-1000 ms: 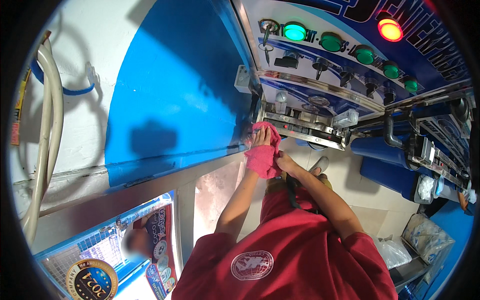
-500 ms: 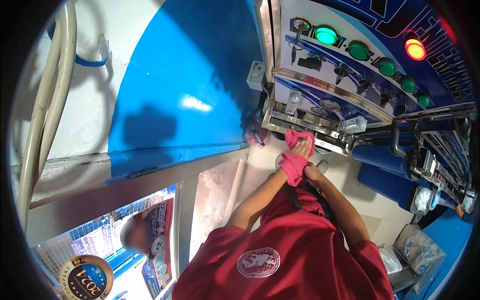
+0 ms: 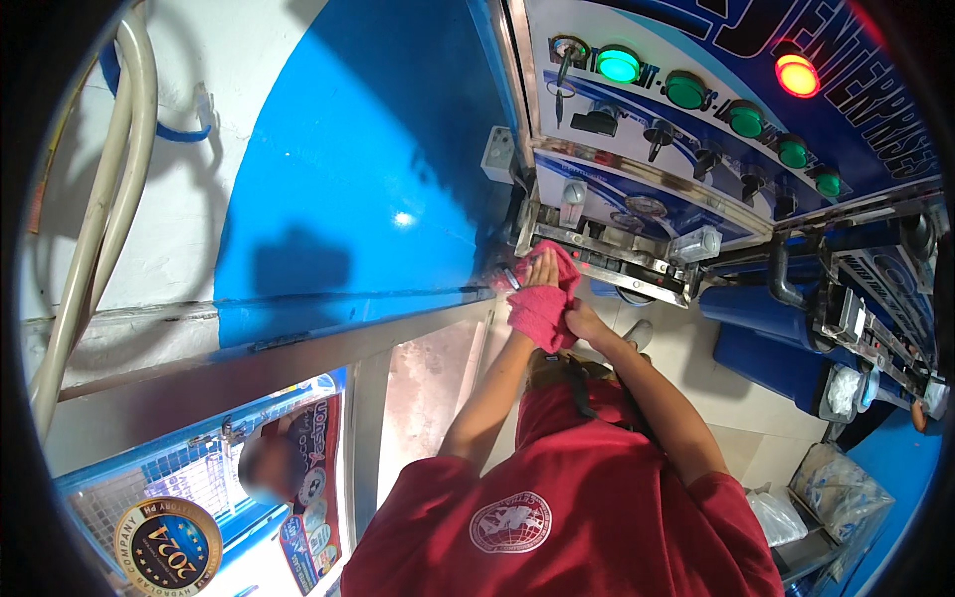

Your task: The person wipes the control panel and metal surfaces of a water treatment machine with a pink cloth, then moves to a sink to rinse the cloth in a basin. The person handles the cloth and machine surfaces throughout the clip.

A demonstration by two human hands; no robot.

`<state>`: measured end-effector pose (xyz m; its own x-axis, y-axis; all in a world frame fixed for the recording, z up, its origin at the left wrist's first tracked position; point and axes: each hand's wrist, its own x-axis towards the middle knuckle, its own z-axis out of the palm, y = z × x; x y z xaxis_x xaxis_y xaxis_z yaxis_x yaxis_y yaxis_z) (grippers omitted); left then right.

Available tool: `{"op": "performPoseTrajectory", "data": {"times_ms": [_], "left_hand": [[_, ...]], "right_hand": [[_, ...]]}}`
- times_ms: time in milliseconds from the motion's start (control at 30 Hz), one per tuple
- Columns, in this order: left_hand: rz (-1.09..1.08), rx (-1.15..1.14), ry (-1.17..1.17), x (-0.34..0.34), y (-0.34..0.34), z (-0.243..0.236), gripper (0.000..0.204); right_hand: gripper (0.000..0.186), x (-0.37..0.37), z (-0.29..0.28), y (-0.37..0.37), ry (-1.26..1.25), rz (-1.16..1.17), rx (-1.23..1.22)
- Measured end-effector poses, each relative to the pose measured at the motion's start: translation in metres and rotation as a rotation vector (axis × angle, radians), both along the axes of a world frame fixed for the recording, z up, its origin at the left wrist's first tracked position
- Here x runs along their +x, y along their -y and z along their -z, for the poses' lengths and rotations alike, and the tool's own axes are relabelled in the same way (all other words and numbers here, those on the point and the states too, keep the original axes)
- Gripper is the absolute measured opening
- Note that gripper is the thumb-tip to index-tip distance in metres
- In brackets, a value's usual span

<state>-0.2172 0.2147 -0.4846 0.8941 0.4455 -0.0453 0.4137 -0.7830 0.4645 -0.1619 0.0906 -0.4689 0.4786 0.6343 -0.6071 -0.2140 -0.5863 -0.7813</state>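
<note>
Left hand: the left hand (image 3: 543,271) is laid flat, fingers pressed together and stretched toward 12 o'clock, on top of the pink cloth (image 3: 542,303).
Right hand: the right hand (image 3: 582,320) is closed around the cloth's edge at 4 o'clock from the left hand; its fingers are curled, but the exact grip is hidden by the cloth.
Cloth: a folded pink cloth is held between both hands just below the steel ledge (image 3: 607,261) of the machine; it appears pressed against the ledge's left end, though contact cannot be confirmed.
Machine panel: a blue control panel (image 3: 686,129) is seen at 1 o'clock from the hands, with a row of green lamps (image 3: 619,65), one red lamp (image 3: 798,75), and black knobs beneath.
Blue wall: a glossy blue panel (image 3: 368,179) is placed at 10 o'clock from the cloth.
Hoses: pale hoses (image 3: 109,199) are run down the white wall at the far 9 o'clock side.
Blue cylinders: blue cylinders (image 3: 756,328) are mounted at 3 o'clock from the hands.
Clothing: a red shirt (image 3: 557,517) is worn by the person.
</note>
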Motion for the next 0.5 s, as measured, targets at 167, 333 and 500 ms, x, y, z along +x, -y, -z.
{"op": "performPoseTrajectory", "data": {"times_ms": [167,333,500], "left_hand": [[0.006,0.084,-0.148,0.005,-0.052,0.007,0.073],[0.0,0.151,-0.097,0.029,-0.075,0.012,0.07],[0.009,0.129,-0.131,0.038,-0.071,0.005,0.069]], "right_hand": [[0.042,0.001,-0.018,-0.046,0.092,-0.085,-0.104],[0.048,0.012,-0.053,-0.061,0.131,-0.035,-0.023],[0.046,0.019,-0.078,-0.054,0.085,0.016,0.103]]}}
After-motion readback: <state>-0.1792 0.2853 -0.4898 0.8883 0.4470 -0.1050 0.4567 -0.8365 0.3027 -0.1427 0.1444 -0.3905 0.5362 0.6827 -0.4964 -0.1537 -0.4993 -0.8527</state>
